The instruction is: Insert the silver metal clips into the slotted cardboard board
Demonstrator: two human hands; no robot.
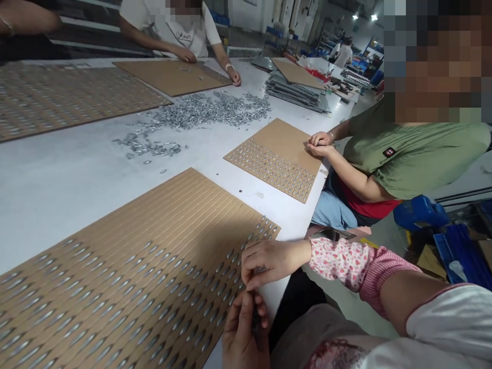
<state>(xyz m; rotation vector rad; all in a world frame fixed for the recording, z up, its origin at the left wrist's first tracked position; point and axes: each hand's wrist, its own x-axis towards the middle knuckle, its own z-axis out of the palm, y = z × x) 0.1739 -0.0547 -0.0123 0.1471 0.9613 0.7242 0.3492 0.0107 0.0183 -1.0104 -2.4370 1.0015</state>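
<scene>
My left hand (pixel 246 328) is curled closed, palm up, at the near edge of a brown grooved board (pixel 192 205). Dark small metal pieces (pixel 255 319) show partly between its fingers. Just above it, my right hand (pixel 265 262) bends over with thumb and fingertips drawn together, close to the left fingers; what it pinches, if anything, is hidden. Slim, pointed silver metal pieces (pixel 143 297) lie in slanting rows on the board's near part and along its right side. The grooves farther off are bare.
A loose heap of the same pieces (pixel 207 110) lies on the white table (pixel 77 169). A co-worker in green (pixel 418 159) holds both hands by a smaller board (pixel 284 136). Another person (pixel 192 38) works at a far board (pixel 154 77). Stacked metal sheets (pixel 295 95) stand behind.
</scene>
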